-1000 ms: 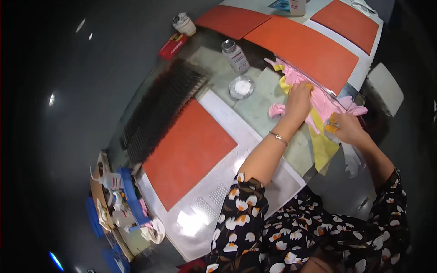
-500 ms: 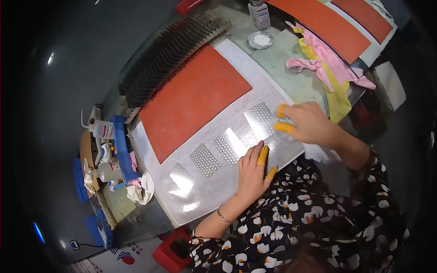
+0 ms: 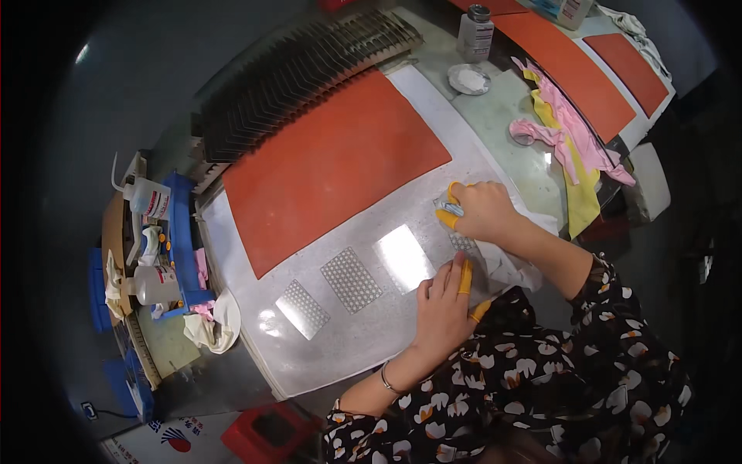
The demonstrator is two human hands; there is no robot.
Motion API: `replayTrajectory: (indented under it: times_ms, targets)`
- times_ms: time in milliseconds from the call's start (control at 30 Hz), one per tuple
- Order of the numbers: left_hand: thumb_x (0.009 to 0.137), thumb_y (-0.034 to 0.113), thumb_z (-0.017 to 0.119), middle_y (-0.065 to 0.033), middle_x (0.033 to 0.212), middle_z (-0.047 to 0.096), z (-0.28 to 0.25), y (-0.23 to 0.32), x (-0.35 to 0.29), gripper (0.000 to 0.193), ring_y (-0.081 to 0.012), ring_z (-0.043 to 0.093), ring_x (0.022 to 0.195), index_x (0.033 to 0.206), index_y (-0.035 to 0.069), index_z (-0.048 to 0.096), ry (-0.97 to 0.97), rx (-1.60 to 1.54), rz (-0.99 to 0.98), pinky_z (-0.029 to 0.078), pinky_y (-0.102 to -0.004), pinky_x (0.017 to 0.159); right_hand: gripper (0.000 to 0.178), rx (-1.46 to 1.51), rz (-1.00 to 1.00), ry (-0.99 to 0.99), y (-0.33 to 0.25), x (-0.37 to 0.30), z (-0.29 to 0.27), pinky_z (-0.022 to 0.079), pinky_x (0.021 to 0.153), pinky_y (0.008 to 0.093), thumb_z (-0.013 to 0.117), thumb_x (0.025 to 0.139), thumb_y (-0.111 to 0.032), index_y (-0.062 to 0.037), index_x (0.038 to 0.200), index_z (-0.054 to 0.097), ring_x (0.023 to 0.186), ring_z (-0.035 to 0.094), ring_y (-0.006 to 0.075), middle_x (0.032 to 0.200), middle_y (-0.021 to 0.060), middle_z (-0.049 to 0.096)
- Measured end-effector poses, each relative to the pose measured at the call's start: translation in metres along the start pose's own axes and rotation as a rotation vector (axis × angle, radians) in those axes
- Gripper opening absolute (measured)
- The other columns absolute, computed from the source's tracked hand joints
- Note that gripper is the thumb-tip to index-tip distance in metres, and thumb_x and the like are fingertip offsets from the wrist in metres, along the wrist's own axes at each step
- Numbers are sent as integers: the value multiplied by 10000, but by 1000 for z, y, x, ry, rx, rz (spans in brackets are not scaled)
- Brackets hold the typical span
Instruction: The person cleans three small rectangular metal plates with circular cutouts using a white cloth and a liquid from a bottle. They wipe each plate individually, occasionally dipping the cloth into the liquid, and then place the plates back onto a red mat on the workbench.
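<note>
My right hand (image 3: 485,210), with yellow finger cots, is closed on a white cloth (image 3: 506,267), a wad of it pressed down at the fingertips. It rests over the rightmost patterned plate (image 3: 464,241), mostly hidden under the hand and cloth. Beside that plate, my left hand (image 3: 445,308) lies with fingers stretched out, cots on two of them, touching the plate's near edge. To the left, a row of thin rectangular plates lies on the white sheet (image 3: 363,352): a glaring one (image 3: 406,259), a grey dotted one (image 3: 352,280) and another (image 3: 304,309).
An orange mat (image 3: 340,170) covers the sheet's far side, before a black slotted rack (image 3: 301,85). At left, a blue holder (image 3: 183,240) carries squeeze bottles. At right are a dish of white powder (image 3: 469,79), a bottle (image 3: 475,35) and pink and yellow cloths (image 3: 568,139).
My right hand has moved with the cloth onto the rightmost plate, covering most of it. My left hand has shifted right, near that plate. The view has shifted somewhat.
</note>
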State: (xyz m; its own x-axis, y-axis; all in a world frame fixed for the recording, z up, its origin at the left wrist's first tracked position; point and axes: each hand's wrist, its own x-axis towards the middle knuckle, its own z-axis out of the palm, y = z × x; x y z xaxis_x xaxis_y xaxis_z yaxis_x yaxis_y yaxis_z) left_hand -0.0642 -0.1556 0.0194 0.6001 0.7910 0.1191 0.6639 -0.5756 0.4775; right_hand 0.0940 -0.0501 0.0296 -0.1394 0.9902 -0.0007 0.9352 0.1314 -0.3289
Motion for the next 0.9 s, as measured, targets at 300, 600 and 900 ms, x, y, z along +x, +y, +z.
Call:
replayTrajectory:
  times_ms: [300, 600, 900]
  targets:
    - [689, 136, 713, -157, 1369, 384, -11, -4, -8, 567, -325, 392, 1211, 1178, -50, 495, 6, -205, 16, 319, -434, 961, 387, 0, 25, -36, -7, -29, -6, 481, 587, 420, 655, 726, -414, -35, 796, 625, 598, 631, 323, 652, 138, 642]
    - [699, 109, 704, -141, 1264, 487, -38, -32, -64, 543, -339, 459, 1070, 1181, -32, 498, 151, -87, -89, 346, -420, 920, 369, 40, 4, -176, -6, -75, -10, 480, 597, 449, 630, 753, -382, -22, 823, 587, 638, 632, 348, 674, 165, 635]
    - [697, 236, 702, -117, 1313, 459, -38, -33, -69, 556, -299, 449, 1074, 1153, -36, 535, 129, 114, -96, 341, -410, 860, 343, 99, -262, -106, -81, -8, -22, 487, 612, 457, 647, 737, -328, 3, 815, 603, 662, 630, 367, 711, 200, 638]
